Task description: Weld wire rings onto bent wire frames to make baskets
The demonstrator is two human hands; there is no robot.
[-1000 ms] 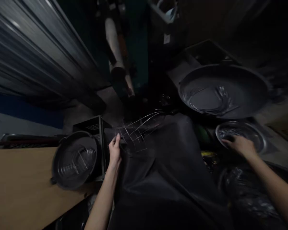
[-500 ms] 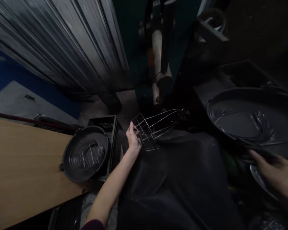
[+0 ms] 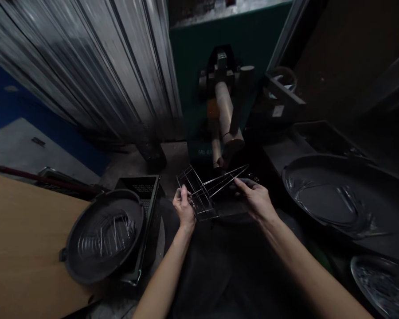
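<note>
Head: wirework (image 3: 204,192), board (image 3: 23,248), corrugated sheeting (image 3: 119,66)

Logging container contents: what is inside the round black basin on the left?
Inside the basin lie thin metal wires, some looking straight, others curved. They overlap and partly cover the basin's floor, so anything beneath them cannot be seen.

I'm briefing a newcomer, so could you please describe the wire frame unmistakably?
Find the green machine with pale cylinders, top centre. Just below it in view, the left hand and right hand hold the wire frame. Unlike the wires lying in the round pans either side, it is held up, its grid-like end leading to tapering wires.
</note>
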